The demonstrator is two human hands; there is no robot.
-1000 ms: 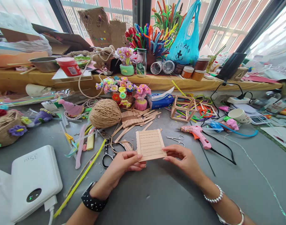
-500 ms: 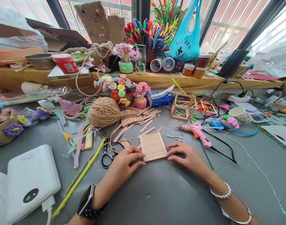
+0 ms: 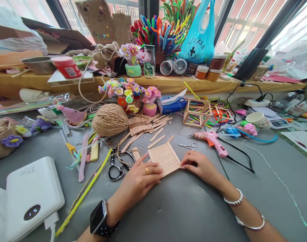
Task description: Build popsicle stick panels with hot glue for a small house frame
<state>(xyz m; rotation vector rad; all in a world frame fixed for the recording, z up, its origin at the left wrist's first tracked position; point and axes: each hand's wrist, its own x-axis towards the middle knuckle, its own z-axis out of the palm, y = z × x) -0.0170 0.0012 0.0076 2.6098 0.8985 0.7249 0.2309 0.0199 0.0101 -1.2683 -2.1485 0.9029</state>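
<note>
A flat square panel of glued wooden craft sticks (image 3: 165, 157) lies on the grey table (image 3: 188, 208) in front of me. My left hand (image 3: 138, 179), with a ring and a black watch on the wrist, rests on the panel's near left corner. At the panel's right edge my right hand (image 3: 200, 164), with bracelets on the wrist, touches it with its fingertips. Loose craft sticks (image 3: 143, 129) lie just behind the panel.
Black scissors (image 3: 115, 164) and a twine ball (image 3: 110, 119) sit left of the panel. A pink glue gun (image 3: 212, 141) with a black cord and small scissors (image 3: 187, 145) lie right. A stick cube (image 3: 196, 112), a white power bank (image 3: 30, 191) and flower crafts surround them.
The panel was held up off the table, then came down flat. It has since turned a little, and both hands have settled lower against its edges.
</note>
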